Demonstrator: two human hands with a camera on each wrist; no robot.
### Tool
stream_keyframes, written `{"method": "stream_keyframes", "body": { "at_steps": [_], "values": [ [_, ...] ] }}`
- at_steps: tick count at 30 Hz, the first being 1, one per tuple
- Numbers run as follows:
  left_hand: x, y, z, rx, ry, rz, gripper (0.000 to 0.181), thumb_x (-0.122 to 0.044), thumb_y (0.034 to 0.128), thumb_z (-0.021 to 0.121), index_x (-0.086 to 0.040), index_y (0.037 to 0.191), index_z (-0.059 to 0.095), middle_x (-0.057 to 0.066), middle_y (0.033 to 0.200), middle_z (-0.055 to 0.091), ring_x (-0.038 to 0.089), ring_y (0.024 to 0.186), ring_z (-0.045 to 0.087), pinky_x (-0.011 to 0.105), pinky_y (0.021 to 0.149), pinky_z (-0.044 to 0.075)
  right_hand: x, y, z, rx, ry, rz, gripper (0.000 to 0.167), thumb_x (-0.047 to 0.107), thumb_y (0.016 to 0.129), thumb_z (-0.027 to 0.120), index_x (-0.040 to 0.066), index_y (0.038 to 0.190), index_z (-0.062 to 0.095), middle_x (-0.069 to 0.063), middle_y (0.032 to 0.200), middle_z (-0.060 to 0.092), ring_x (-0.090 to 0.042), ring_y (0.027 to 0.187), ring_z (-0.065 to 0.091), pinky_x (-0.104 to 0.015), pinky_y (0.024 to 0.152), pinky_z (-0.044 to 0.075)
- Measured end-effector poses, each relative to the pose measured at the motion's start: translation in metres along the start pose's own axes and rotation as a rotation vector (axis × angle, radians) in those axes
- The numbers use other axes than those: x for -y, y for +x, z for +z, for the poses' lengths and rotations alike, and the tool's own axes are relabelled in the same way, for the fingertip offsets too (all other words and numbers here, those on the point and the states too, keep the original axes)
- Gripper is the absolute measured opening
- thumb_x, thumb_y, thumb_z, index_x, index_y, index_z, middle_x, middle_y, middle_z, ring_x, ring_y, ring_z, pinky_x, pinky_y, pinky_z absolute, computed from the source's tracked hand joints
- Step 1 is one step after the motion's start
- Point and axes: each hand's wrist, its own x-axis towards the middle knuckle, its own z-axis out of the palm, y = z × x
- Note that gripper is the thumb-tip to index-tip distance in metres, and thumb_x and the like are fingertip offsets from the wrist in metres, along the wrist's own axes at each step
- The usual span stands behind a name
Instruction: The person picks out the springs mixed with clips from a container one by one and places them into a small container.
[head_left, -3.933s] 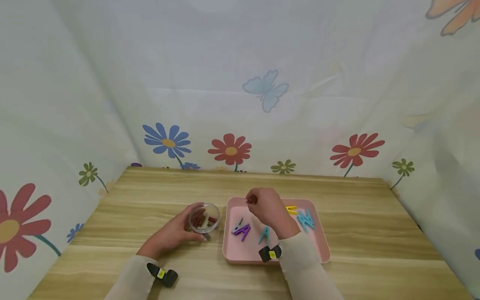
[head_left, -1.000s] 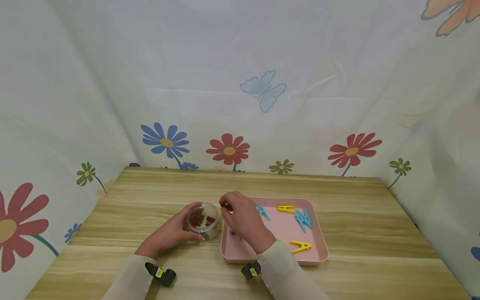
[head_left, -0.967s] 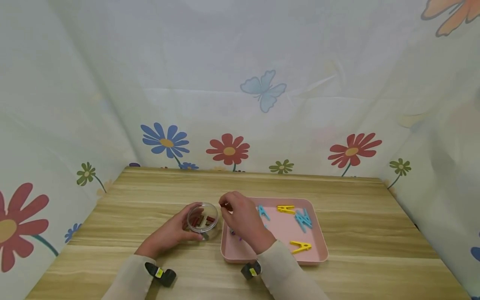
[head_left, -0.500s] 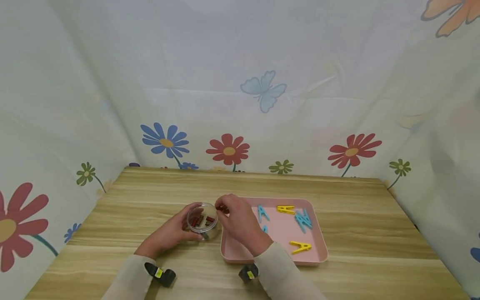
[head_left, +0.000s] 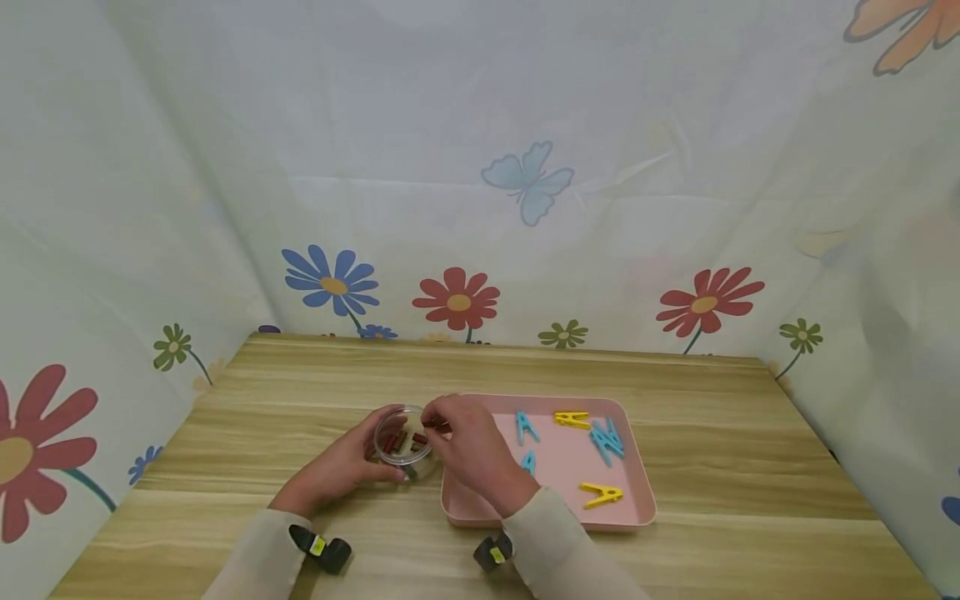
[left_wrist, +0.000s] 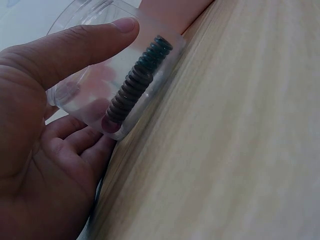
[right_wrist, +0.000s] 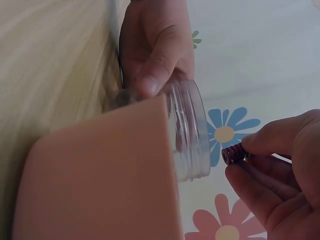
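My left hand (head_left: 348,458) grips a clear open jar (right_wrist: 192,145) on the table, thumb on one side and fingers on the other. Several coil springs lie inside; the left wrist view shows a grey spring (left_wrist: 130,92) and a dark green spring (left_wrist: 156,52) through the wall. Between thumb and fingertips, my right hand (head_left: 472,450) pinches a dark red coil spring (right_wrist: 234,153). It is just above the right side of the jar's mouth, apart from the rim in the right wrist view. My right forearm crosses the tray's left part and hides what lies there.
A pink tray (head_left: 555,483) stands right of the jar. In it lie blue clothespins (head_left: 607,442), a yellow clothespin (head_left: 572,419) at the back and another yellow clothespin (head_left: 602,494) near the front. A flower-patterned curtain (head_left: 600,250) hangs behind the wooden table (head_left: 720,450).
My right hand has moved left and slightly nearer with the spring, from over the tray to the jar's mouth. A blue clothespin in the tray has come into view. Left hand and jar stay put.
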Motion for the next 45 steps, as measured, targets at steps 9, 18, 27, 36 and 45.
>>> {"method": "stream_keyframes", "body": {
  "at_steps": [9,18,27,36,45],
  "values": [
    [0.0021,0.0008,-0.0003,0.005,-0.012,0.0,0.094,-0.027,0.0739,0.084,-0.033,0.148,0.027,0.008,0.155,0.036,0.026,0.146,0.03,0.05,0.117,0.025,0.0018,-0.0022,0.0044,0.032,-0.006,-0.009,0.009,0.014,0.092,0.066,0.017,0.101,0.067,0.005,0.096,0.066,-0.004,0.088,0.064,-0.017,0.08,0.054],
    [0.0023,0.0007,0.0,0.005,0.0,-0.004,0.094,-0.029,0.0739,0.084,-0.033,0.148,0.027,0.006,0.154,0.037,0.024,0.144,0.033,0.041,0.114,0.03,-0.0013,-0.0034,0.0094,0.033,0.005,-0.027,0.008,0.011,0.091,0.066,0.014,0.099,0.068,0.004,0.095,0.066,-0.003,0.088,0.064,-0.016,0.078,0.054],
    [0.003,0.0007,0.0001,0.005,-0.02,0.01,0.094,-0.028,0.0736,0.085,-0.034,0.148,0.027,0.008,0.155,0.037,0.026,0.145,0.032,0.049,0.115,0.026,-0.0008,-0.0037,0.0098,0.026,-0.03,-0.02,0.008,0.013,0.092,0.066,0.013,0.099,0.069,0.004,0.094,0.066,-0.005,0.087,0.065,-0.016,0.078,0.054],
    [0.0044,0.0015,-0.0005,0.003,-0.01,0.011,0.094,-0.032,0.0731,0.085,-0.035,0.148,0.027,0.008,0.155,0.037,0.026,0.144,0.032,0.05,0.115,0.027,-0.0005,-0.0037,0.0089,0.034,-0.037,-0.014,0.009,0.014,0.092,0.067,0.017,0.099,0.068,0.006,0.095,0.066,-0.002,0.087,0.064,-0.016,0.077,0.053],
    [0.0047,0.0016,-0.0007,-0.001,0.009,0.014,0.093,-0.031,0.0739,0.084,-0.034,0.148,0.027,0.008,0.155,0.037,0.027,0.145,0.032,0.05,0.115,0.028,0.0016,-0.0036,0.0069,0.037,-0.049,-0.016,0.008,0.015,0.092,0.067,0.018,0.099,0.068,0.006,0.095,0.066,-0.003,0.087,0.063,-0.016,0.077,0.053]
  ]
}}
